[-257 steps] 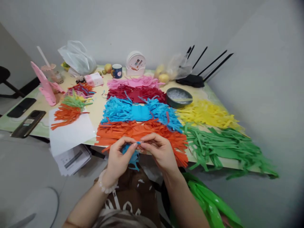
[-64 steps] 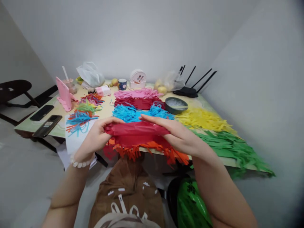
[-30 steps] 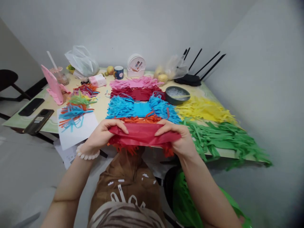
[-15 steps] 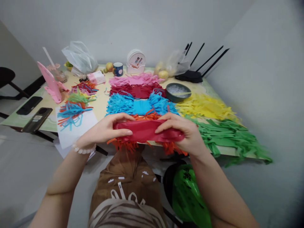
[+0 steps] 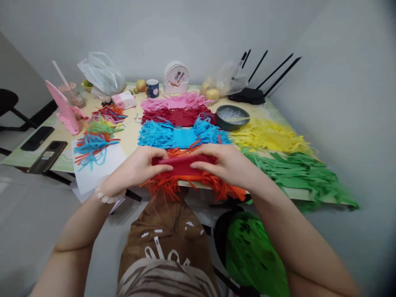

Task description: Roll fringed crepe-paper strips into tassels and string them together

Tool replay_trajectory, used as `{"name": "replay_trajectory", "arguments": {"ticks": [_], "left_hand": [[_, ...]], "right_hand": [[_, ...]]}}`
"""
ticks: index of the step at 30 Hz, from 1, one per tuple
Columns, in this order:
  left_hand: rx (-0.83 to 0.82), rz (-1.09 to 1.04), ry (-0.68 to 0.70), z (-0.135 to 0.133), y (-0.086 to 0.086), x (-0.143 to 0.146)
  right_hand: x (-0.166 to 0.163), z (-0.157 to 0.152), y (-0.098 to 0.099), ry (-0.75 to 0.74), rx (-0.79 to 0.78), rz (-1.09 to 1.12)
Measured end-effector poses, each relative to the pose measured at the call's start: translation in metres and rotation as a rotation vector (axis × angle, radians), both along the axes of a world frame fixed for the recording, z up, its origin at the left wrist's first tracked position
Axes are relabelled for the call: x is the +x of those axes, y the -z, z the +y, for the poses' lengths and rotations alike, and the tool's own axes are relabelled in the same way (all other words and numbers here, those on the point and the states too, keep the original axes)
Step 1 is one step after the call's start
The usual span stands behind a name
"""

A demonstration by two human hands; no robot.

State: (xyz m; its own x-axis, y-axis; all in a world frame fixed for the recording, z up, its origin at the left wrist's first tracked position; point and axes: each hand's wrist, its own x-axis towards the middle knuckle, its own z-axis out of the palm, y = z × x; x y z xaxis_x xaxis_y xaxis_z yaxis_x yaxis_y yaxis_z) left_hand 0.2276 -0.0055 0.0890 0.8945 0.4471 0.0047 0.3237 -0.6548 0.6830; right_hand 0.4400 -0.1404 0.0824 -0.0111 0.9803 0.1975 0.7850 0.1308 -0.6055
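Between my two hands is a folded piece of red tissue paper [image 5: 182, 166], held level above the front edge of the table. My left hand [image 5: 144, 167] pinches its left end, thumb on the near side. At the other end my right hand [image 5: 221, 165] grips it the same way, fingers behind and thumb in front. Orange fringed paper [image 5: 173, 187] lies beneath, poking out around the red piece. Farther back are rows of blue fringed paper [image 5: 184, 137], dark red fringed paper [image 5: 182, 117] and pink fringed paper [image 5: 173, 102].
Green fringed paper [image 5: 293, 177] and yellow fringed paper [image 5: 272, 138] cover the right side. A dark bowl [image 5: 224, 123] with chopsticks stands behind the yellow. Left are phones [image 5: 49, 156], a pink stand [image 5: 66, 111] and small fringe bundles [image 5: 94, 144]. A mug [image 5: 152, 88] and router [image 5: 247, 97] sit behind.
My right hand has moved in toward the left hand along the red paper. The paper now looks shorter and narrower between my hands.
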Motion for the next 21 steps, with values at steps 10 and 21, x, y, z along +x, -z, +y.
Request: {"name": "replay_trajectory", "arguments": {"ticks": [10, 21], "left_hand": [[-0.031, 0.057, 0.112, 0.01, -0.009, 0.004], [-0.122, -0.007, 0.072, 0.006, -0.013, 0.009]], "right_hand": [[0.004, 0.008, -0.013, -0.032, -0.036, -0.058], [0.008, 0.002, -0.017, -0.042, -0.078, 0.049]]}}
